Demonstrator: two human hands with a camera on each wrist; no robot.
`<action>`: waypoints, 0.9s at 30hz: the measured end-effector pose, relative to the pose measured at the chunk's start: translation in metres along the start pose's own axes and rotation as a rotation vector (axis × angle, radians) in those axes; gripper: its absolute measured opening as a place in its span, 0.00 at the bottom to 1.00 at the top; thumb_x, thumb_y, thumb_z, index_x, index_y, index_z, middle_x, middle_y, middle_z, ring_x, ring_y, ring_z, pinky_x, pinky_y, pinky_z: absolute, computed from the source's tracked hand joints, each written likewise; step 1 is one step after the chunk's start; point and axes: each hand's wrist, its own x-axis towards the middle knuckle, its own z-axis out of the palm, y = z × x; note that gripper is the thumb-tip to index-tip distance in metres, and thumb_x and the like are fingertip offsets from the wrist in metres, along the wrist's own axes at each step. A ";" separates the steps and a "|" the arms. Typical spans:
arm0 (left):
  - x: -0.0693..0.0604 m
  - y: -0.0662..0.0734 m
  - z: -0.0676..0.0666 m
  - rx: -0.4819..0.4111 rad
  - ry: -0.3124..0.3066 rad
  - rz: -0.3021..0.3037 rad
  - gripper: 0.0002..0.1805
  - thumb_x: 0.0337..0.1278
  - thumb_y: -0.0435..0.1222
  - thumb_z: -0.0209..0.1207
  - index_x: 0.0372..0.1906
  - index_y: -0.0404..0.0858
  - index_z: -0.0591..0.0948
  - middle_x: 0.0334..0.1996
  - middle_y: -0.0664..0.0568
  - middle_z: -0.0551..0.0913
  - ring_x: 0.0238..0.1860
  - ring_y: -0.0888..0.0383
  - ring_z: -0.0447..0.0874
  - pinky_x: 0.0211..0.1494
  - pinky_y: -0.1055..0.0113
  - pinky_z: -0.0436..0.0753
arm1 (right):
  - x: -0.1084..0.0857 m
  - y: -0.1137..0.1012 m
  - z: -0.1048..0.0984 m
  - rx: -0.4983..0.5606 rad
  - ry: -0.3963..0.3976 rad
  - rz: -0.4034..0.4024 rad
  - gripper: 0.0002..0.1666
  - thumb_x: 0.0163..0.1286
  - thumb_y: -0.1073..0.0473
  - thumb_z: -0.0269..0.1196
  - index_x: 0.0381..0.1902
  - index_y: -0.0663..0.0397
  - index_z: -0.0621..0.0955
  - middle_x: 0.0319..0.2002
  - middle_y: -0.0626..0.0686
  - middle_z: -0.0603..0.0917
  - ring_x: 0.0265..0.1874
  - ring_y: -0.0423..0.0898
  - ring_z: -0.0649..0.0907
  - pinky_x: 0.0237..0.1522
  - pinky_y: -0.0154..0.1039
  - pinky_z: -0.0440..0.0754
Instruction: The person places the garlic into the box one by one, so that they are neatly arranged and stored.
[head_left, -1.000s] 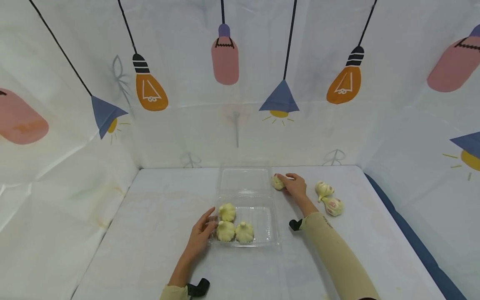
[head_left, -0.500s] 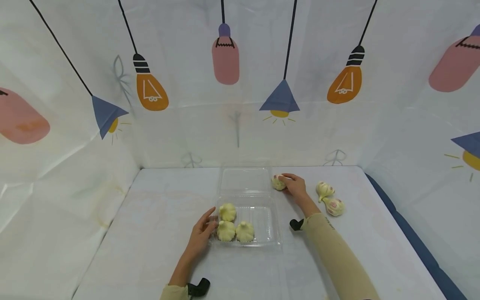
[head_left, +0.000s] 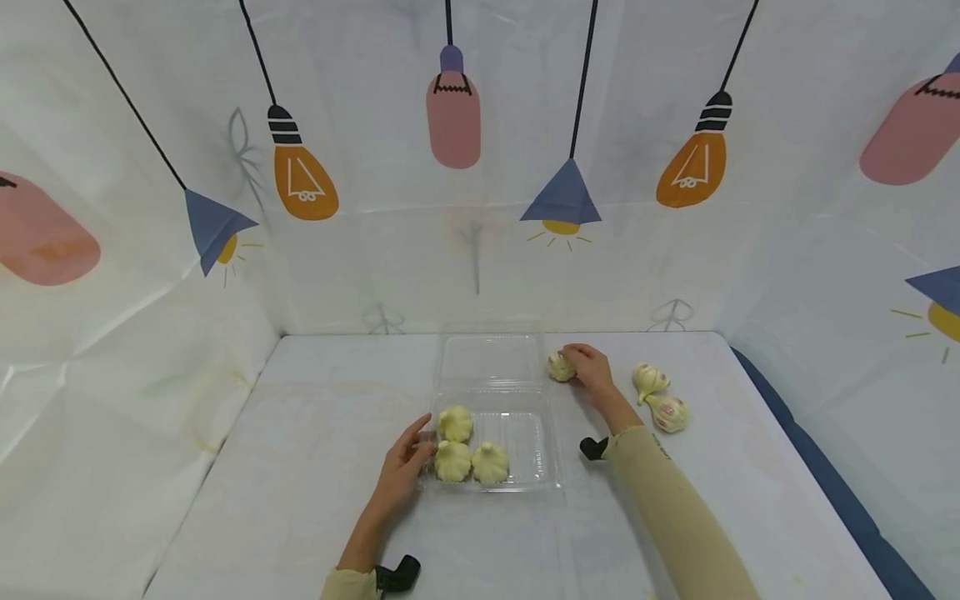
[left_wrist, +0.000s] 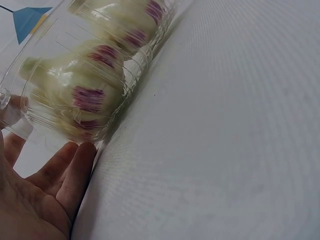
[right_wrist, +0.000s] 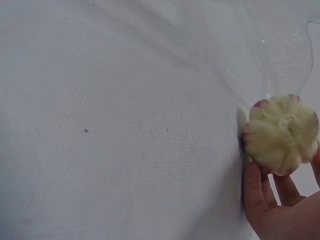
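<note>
So, 6 garlics, 3 w/in box

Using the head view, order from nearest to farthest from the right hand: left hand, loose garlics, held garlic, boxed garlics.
1. Held garlic: in the right hand
2. Loose garlics: to its right
3. Boxed garlics: to its left
4. Left hand: farthest left

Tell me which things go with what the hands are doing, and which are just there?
Part of the job, it seems:
- right hand, holding one garlic
- left hand, beside the box
- clear box, lid open
- three garlics inside
- two garlics outside, probably

Just there:
- lamp pictures
- blue strip, far right
</note>
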 end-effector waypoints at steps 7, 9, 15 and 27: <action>0.001 0.000 0.001 0.006 0.000 0.004 0.26 0.71 0.29 0.51 0.70 0.29 0.64 0.53 0.29 0.76 0.44 0.51 0.81 0.44 0.62 0.79 | -0.006 0.002 0.002 -0.056 0.004 -0.069 0.30 0.63 0.53 0.69 0.57 0.63 0.73 0.49 0.60 0.74 0.41 0.48 0.78 0.38 0.38 0.79; 0.001 -0.001 0.001 0.008 -0.001 0.006 0.26 0.71 0.29 0.51 0.70 0.28 0.64 0.53 0.29 0.76 0.44 0.50 0.81 0.44 0.62 0.80 | -0.007 0.002 0.002 -0.058 0.011 -0.078 0.28 0.62 0.56 0.69 0.54 0.63 0.73 0.48 0.59 0.74 0.40 0.48 0.77 0.38 0.38 0.78; 0.002 -0.008 0.001 0.008 0.018 0.015 0.25 0.71 0.28 0.51 0.69 0.27 0.64 0.52 0.28 0.76 0.43 0.51 0.82 0.44 0.62 0.80 | -0.007 0.003 0.001 -0.088 0.028 -0.124 0.27 0.58 0.65 0.65 0.54 0.67 0.70 0.47 0.59 0.71 0.41 0.49 0.72 0.35 0.37 0.73; 0.003 -0.025 0.002 0.005 0.039 0.017 0.26 0.71 0.30 0.52 0.70 0.29 0.65 0.53 0.30 0.76 0.44 0.50 0.82 0.45 0.66 0.79 | -0.013 0.009 -0.005 -0.247 0.008 -0.207 0.24 0.65 0.61 0.62 0.58 0.65 0.77 0.51 0.63 0.75 0.47 0.53 0.73 0.42 0.39 0.74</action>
